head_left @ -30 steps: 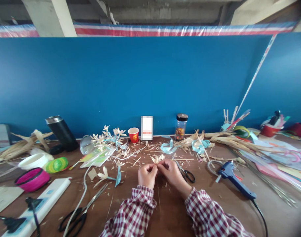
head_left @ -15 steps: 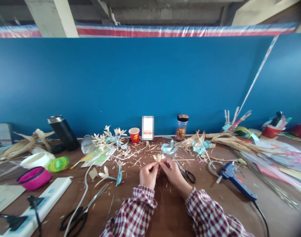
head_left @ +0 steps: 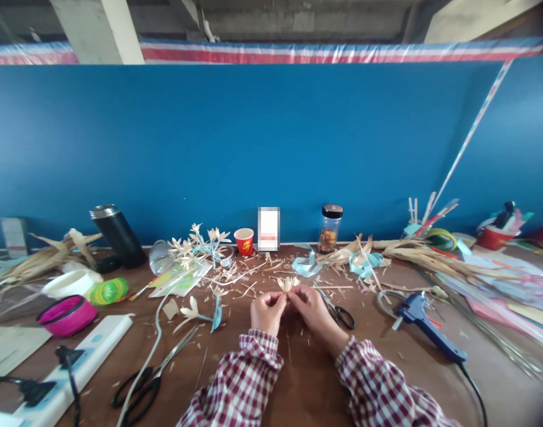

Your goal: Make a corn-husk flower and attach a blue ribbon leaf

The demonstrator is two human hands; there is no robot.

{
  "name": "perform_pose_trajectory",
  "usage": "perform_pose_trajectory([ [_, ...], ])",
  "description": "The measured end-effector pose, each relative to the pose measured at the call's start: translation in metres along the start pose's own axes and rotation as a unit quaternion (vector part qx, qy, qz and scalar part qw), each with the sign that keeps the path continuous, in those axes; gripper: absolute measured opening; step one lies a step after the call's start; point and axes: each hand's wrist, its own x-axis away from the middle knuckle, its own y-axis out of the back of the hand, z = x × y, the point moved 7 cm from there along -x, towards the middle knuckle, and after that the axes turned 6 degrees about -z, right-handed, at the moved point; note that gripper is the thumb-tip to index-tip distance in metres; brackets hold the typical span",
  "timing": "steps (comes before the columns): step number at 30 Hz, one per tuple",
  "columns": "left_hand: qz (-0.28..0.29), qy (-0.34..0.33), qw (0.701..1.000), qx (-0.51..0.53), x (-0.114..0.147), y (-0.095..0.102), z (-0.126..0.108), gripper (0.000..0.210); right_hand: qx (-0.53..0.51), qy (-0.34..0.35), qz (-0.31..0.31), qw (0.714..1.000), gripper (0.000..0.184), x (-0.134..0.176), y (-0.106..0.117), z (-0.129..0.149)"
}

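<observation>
Between my two hands a small cream-coloured flower (head_left: 288, 284) of dried husk petals points upward and away from me. My left hand (head_left: 267, 311) pinches its base with thumb and fingertips. From the other side my right hand (head_left: 313, 309) pinches the same base, so the fingertips of both hands meet and hide it. Just right of my right hand lies a small pair of black-handled scissors (head_left: 343, 316). To the left, a single flower with a blue-wrapped stem (head_left: 191, 311) rests on the brown table (head_left: 316, 391).
Large scissors (head_left: 158, 373), a white power strip (head_left: 82, 370) and its cable occupy the left. Behind stand finished-looking flowers (head_left: 200, 246), a red paper cup (head_left: 244, 242) and a lidded jar (head_left: 330, 228). A blue glue gun (head_left: 431, 326) lies right, with dried husks (head_left: 431, 252) beyond.
Both hands keep their pinch on the flower, with only slight finger movement. The whole view has shifted a little, moving the surroundings slightly right and up.
</observation>
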Motion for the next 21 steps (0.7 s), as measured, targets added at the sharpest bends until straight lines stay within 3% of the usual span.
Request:
perform_pose_trajectory([
  [7, 0.003, -0.077, 0.996, -0.036, 0.008, 0.0, -0.014, 0.022, 0.042, 0.028, -0.031, 0.998, 0.024, 0.0, 0.005, -0.003],
  [10, 0.024, 0.012, 0.999, 0.038, 0.009, -0.005, -0.004, 0.026, 0.008, 0.008, -0.027, 1.0, 0.025, -0.002, 0.004, -0.006],
  [14, 0.022, 0.151, 0.977, 0.147, 0.008, -0.01, 0.012, 0.024, -0.04, -0.011, -0.01, 0.999, 0.029, -0.003, 0.0, -0.009],
  [21, 0.02, 0.125, 0.986, 0.109, 0.004, -0.006, 0.007, 0.017, -0.017, 0.0, -0.004, 1.0, 0.036, -0.002, 0.001, -0.009],
])
